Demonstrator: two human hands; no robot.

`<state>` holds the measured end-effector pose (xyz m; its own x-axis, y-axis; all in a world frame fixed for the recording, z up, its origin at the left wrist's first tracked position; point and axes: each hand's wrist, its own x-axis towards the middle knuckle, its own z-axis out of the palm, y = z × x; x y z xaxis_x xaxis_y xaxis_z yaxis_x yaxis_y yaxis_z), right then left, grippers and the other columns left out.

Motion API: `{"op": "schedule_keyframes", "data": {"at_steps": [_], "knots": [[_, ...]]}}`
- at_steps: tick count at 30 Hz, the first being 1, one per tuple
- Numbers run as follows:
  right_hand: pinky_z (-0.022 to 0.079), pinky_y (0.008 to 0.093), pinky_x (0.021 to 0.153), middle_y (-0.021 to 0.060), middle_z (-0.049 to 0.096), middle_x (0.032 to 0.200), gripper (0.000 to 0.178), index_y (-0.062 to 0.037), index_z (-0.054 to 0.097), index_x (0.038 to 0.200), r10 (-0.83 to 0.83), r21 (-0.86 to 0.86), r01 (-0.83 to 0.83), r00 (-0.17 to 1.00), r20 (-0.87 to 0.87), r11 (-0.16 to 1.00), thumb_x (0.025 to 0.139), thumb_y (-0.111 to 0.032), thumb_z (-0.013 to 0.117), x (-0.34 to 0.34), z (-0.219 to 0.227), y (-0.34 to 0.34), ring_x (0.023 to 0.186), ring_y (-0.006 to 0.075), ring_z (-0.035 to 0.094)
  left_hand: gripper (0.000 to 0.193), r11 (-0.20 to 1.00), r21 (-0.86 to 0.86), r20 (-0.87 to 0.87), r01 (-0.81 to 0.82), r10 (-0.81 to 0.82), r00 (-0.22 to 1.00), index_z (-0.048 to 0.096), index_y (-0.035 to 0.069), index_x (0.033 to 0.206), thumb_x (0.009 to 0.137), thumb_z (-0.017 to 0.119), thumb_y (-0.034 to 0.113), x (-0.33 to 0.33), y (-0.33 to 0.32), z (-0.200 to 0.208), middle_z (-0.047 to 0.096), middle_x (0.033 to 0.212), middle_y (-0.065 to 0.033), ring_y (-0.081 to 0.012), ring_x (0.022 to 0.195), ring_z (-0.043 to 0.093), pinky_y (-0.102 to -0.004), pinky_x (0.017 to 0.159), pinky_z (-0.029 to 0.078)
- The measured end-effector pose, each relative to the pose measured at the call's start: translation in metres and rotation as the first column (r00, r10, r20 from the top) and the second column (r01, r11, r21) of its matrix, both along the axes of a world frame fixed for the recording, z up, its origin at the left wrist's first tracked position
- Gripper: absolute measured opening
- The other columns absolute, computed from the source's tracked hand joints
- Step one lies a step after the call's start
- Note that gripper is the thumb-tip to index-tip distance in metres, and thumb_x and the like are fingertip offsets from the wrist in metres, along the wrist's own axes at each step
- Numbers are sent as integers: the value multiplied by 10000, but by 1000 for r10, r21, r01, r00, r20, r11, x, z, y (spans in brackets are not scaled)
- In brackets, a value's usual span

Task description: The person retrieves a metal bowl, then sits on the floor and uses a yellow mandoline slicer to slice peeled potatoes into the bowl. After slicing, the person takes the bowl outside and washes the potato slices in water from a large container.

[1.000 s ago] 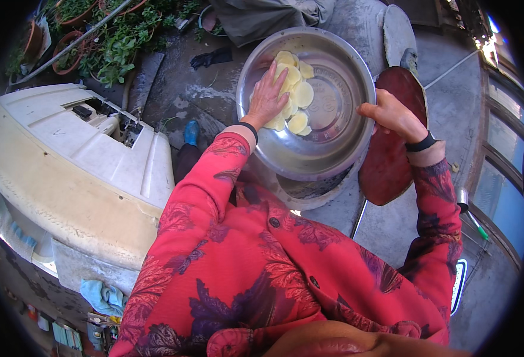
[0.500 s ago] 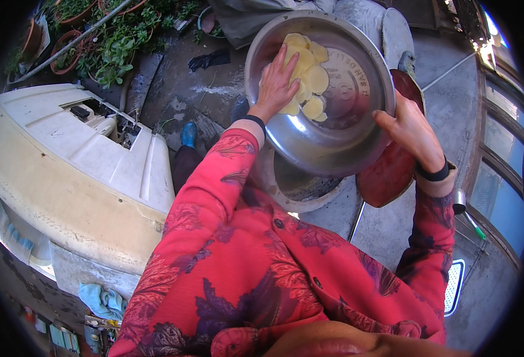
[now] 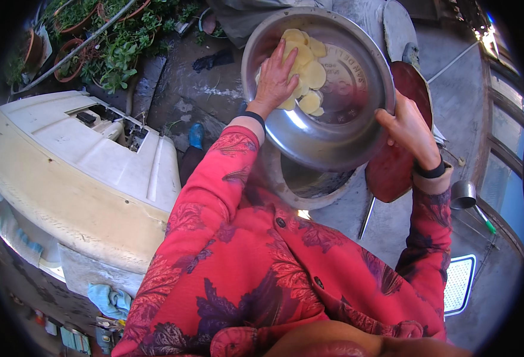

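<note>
A wide metal basin (image 3: 333, 132) is tilted in front of me, with thin pale yellow slices (image 3: 314, 75), which look like potato, bunched on its left side. My left hand (image 3: 275, 82) lies over these slices, its fingers stretched and slightly spread. On the right rim, my right hand (image 3: 409, 128) grips the basin with the thumb over the edge and the fingers outside, mostly hidden. Partly covered by the basin, a round light-rimmed vessel (image 3: 324, 199) with a dark inside sits below it.
Beside my right arm is a dark red oval seat or board (image 3: 391, 175). A metal dipper (image 3: 463, 194) with a green-tipped handle and a white perforated panel (image 3: 459, 285) are farther right. To the left stands a white machine casing (image 3: 66, 160); potted plants (image 3: 116, 56) fill the far left.
The basin has shifted slightly left and up in view with both hands still on it. The surroundings have moved a little to the right in the picture.
</note>
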<state>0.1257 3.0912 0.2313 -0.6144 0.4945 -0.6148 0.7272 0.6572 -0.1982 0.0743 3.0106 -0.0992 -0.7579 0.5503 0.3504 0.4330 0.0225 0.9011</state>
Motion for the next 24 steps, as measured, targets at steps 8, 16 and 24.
{"op": "schedule_keyframes", "data": {"at_steps": [8,16,24], "knots": [[410,239,371,64,592,612,249,58,597,934,-555,-204,557,829,73,805,868,-181,571,113,-77,47,409,107,512,542,979,3,-100,204,-203,974,483,57,1321,803,594,169,-43,-33,13,532,1308,-185,-328,1230,491,-415,1057,352],[376,200,372,18,555,617,211,35,593,921,-838,-605,677,545,28,420,881,-173,589,238,-166,12,415,73,470,706,679,-306,815,668,-176,553,555,41,1286,862,523,604,-57,-110,6,638,1144,-114,-217,998,599,-336,878,459],[428,193,422,46,583,734,303,26,555,1016,-880,-657,665,474,2,356,902,-249,615,274,-206,-5,490,83,530,489,623,-241,954,744,12,299,609,8,1110,850,625,422,13,-141,3,660,815,-36,-98,667,611,-211,469,466]]}}
